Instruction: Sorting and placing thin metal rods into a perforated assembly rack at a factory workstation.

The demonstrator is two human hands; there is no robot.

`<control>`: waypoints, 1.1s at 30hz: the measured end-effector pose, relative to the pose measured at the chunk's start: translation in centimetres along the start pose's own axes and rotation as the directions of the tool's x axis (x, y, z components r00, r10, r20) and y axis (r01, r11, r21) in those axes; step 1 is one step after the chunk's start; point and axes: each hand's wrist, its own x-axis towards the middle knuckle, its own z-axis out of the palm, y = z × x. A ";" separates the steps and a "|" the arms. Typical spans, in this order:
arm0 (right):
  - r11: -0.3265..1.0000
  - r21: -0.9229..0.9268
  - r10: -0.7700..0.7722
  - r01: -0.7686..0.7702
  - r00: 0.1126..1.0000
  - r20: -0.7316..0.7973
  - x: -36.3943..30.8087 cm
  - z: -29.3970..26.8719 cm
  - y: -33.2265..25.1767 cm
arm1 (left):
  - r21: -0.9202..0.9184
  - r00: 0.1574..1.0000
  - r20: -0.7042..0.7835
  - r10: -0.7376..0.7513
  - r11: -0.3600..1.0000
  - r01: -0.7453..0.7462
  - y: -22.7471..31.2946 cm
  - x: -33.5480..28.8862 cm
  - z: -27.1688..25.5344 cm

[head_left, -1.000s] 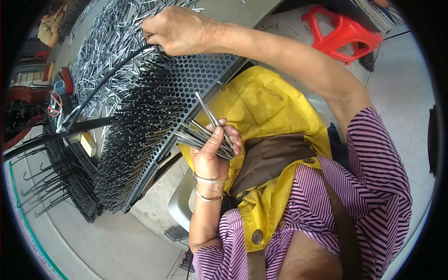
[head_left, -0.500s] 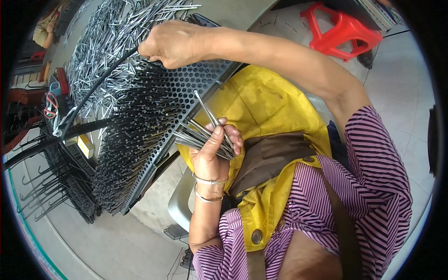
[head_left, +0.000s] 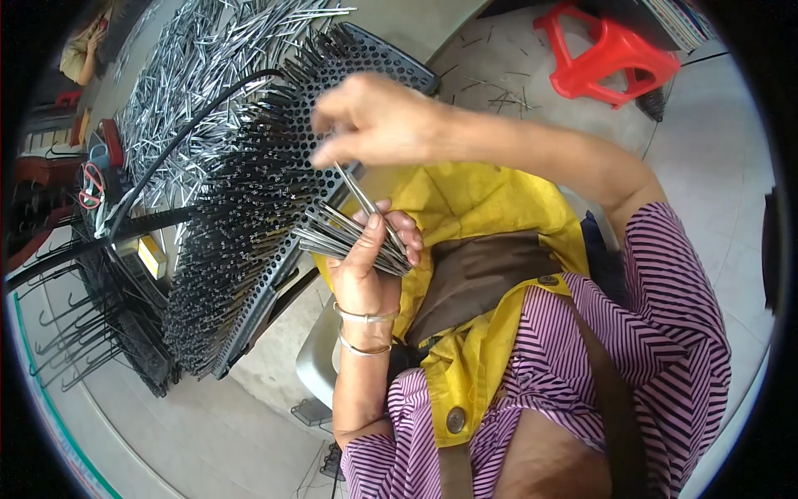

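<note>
My left hand (head_left: 371, 249) is closed around a fanned bundle of thin silver metal rods (head_left: 353, 243). Two of them stick up higher than the others, toward the right hand. Over the near edge of a black perforated rack (head_left: 320, 87), my right hand (head_left: 366, 125) is blurred by motion. Its thumb and fingers are apart, with no rod visible between them. The thumb is close to the tip of a raised rod; whether they touch is hidden. Dark rods (head_left: 241, 224) stand densely in the rack's holes, while holes toward its far right end are bare.
Loose silver rods (head_left: 187, 91) lie heaped behind the rack. A black curved cable or bar (head_left: 179, 137) arches over them. To the left are red-handled scissors (head_left: 90, 187), a small yellow box (head_left: 152, 258) and black wire hooks (head_left: 79, 333). A red stool (head_left: 573, 50) stands at the back right.
My right hand has left the far part of the rack and come right and nearer, toward the bundle. My left hand, still holding the rods, has shifted slightly left.
</note>
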 end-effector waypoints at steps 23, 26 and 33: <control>0.964 -0.014 -0.204 0.265 0.705 -0.679 2.4 -1.3 3.7 | 0.008 0.994 -0.095 -0.052 0.999 0.053 -2.3 -0.5 0.0; 0.932 -0.141 -0.334 0.334 0.639 -0.693 4.0 -0.9 3.9 | -0.004 0.993 -0.087 -0.074 0.997 0.073 -2.4 -0.7 0.0; 0.886 -0.307 -0.462 0.348 0.605 -0.648 5.8 0.5 4.4 | 0.004 0.991 -0.095 -0.092 0.996 0.093 -2.4 -0.7 -0.2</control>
